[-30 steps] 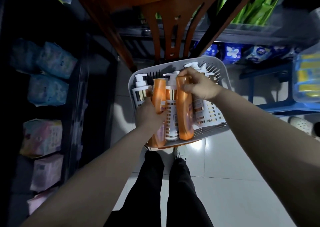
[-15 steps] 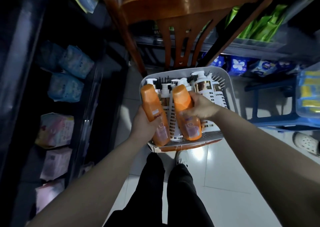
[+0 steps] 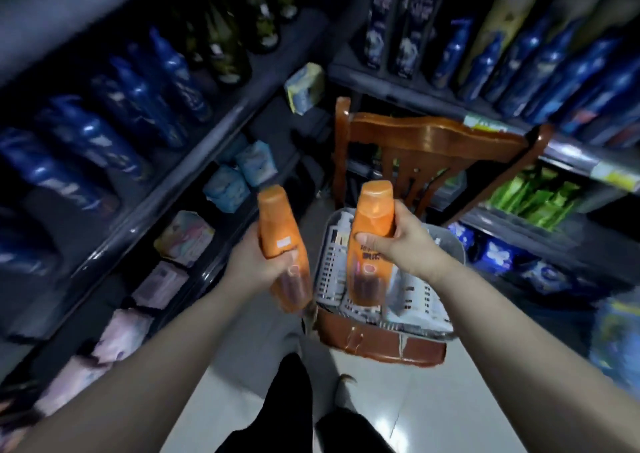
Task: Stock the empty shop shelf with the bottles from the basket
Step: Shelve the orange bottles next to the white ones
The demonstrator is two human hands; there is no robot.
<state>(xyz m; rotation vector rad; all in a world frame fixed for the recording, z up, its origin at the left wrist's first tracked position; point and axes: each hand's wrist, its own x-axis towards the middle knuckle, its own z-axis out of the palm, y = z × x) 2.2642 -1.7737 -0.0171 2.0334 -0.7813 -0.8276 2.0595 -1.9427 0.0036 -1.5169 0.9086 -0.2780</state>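
Observation:
I hold two orange bottles above the basket. My left hand (image 3: 254, 262) grips the left orange bottle (image 3: 278, 231) around its middle, cap end pointing up and away. My right hand (image 3: 401, 245) grips the right orange bottle (image 3: 372, 241) the same way, thumb across its front. The grey plastic basket (image 3: 453, 248) sits on the seat of a wooden chair (image 3: 433, 141), just below and behind both bottles. White bottles with gold print (image 3: 419, 297) still lie inside it, partly hidden by the right bottle and my hand.
Shelves on the left hold blue bottles (image 3: 138, 99), dark glass bottles (image 3: 225, 47) and soft packs (image 3: 187, 234) lower down. Shelves at the right carry more blue bottles (image 3: 540, 68) and green packs (image 3: 530, 196). My legs stand on a pale tiled floor (image 3: 433, 411).
Both hands have lifted the orange bottles up out of the basket and apart. My view has tilted upward, bringing the upper shelves into sight.

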